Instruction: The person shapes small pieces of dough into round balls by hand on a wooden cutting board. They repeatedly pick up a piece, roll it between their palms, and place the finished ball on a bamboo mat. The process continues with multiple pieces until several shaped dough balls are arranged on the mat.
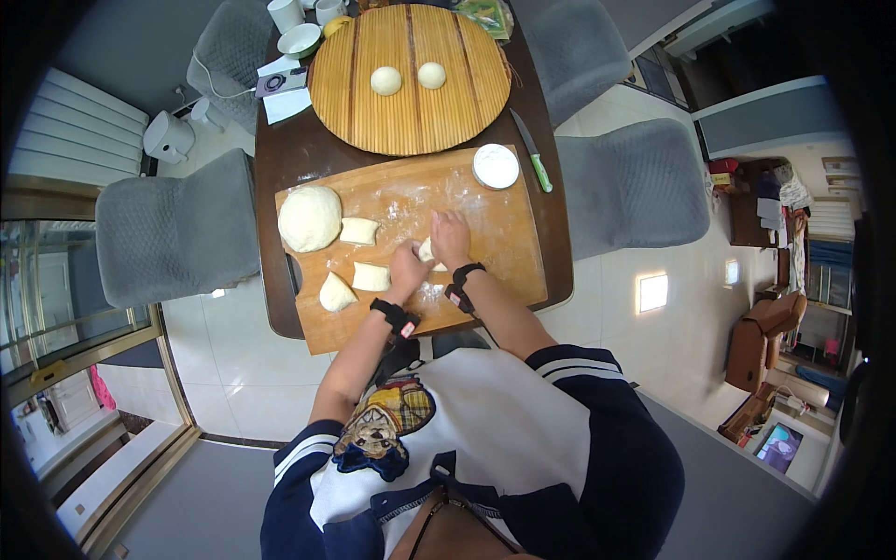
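Observation:
On a floured wooden cutting board point(392, 318), my left hand point(408, 269) and my right hand point(451, 238) are together around a small piece of dough point(425, 250). The left fingers grip its near left side, while the right hand lies over its right side and covers much of it. Left of my hands are three cut dough pieces: one by the large lump point(359, 232), one closer to me point(371, 277) and a pointed one point(337, 292). A large round dough lump point(310, 218) rests at the board's left end. A bowl of white flour point(496, 166) stands at the far right corner.
Beyond the board, a round slatted tray point(350, 119) bears two smooth dough balls point(386, 81). A green-handled knife point(535, 157) lies along the table's right edge. A phone point(281, 82) with a cable and a bowl point(299, 40) are at the far left. Grey chairs point(633, 185) flank the table.

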A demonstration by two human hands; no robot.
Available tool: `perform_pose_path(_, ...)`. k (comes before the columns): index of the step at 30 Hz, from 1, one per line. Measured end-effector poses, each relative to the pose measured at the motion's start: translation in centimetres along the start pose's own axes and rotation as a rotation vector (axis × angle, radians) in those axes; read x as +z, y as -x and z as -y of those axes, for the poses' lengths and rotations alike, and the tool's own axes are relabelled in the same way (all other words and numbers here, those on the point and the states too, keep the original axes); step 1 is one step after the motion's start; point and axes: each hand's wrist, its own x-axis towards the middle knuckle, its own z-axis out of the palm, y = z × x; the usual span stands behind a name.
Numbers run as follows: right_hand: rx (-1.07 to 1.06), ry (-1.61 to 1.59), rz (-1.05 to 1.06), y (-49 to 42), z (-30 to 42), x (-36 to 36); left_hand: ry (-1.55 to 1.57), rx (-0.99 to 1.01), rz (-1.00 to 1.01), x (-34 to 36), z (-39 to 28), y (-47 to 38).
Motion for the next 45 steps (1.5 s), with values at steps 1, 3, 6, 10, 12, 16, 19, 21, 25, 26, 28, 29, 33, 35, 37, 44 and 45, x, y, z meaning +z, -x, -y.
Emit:
perform_pose_path(1,0.049,-0.056,0.009,0.0,0.0,-0.2,-0.024,0.069,0.016,0.0,-0.2,-0.1)
perform_pose_path(3,0.638,-0.515,0.055,0.7,0.0,-0.6,0.025,0.381,-0.146,0.1,-0.4,0.3)
perform_pose_path(6,0.802,-0.528,0.155,2.6,-0.1,-0.8,-0.029,0.516,-0.040,0.7,-0.3,1.2)
perform_pose_path(10,0.290,-0.194,0.039,4.0,-0.3,0.2,-0.047,0.500,-0.092,1.0,0.2,1.7)
perform_pose_path(12,0.128,-0.073,0.025,3.7,-0.5,1.0,-0.116,0.378,-0.119,0.7,0.6,1.4)
perform_pose_path(16,0.043,0.034,0.048,2.3,-0.9,2.1,-0.252,0.181,-0.060,-0.2,1.1,0.1)
perform_pose_path(19,0.177,-0.108,0.051,1.7,-1.3,1.9,-0.201,0.192,0.008,-0.3,1.0,-0.2)
perform_pose_path(21,0.450,-0.436,0.095,2.1,-1.5,1.4,-0.116,0.448,-0.147,0.1,0.8,0.4)
perform_pose_path(25,0.543,-0.126,0.119,3.3,-1.8,0.2,-0.134,0.580,0.021,1.4,0.5,2.2)
perform_pose_path(26,0.382,-0.110,0.046,3.3,-1.9,0.0,-0.147,0.593,-0.012,1.6,0.4,2.4)
perform_pose_path(28,0.209,-0.047,-0.011,2.9,-2.1,-0.1,-0.071,0.547,-0.136,1.9,0.3,2.4)
perform_pose_path(29,0.115,-0.036,-0.040,2.6,-2.1,-0.2,-0.029,0.527,-0.181,1.8,0.3,2.2)
perform_pose_path(33,-0.004,0.084,0.064,0.1,-2.3,-0.1,-0.067,0.262,-0.078,1.1,-0.2,0.6)
perform_pose_path(35,-0.015,0.064,0.006,-0.8,-2.1,0.0,-0.055,0.085,0.014,0.7,-0.5,-0.3)
perform_pose_path(37,0.234,-0.105,0.046,-0.8,-1.6,-0.1,0.014,0.151,0.004,0.2,-0.7,-0.7)
perform_pose_path(44,0.569,-0.357,0.193,4.4,1.4,0.9,-0.104,0.513,-0.031,-1.5,0.6,1.9)
perform_pose_path(45,0.413,-0.267,0.115,4.8,1.6,1.2,-0.109,0.498,-0.039,-1.7,0.9,2.2)
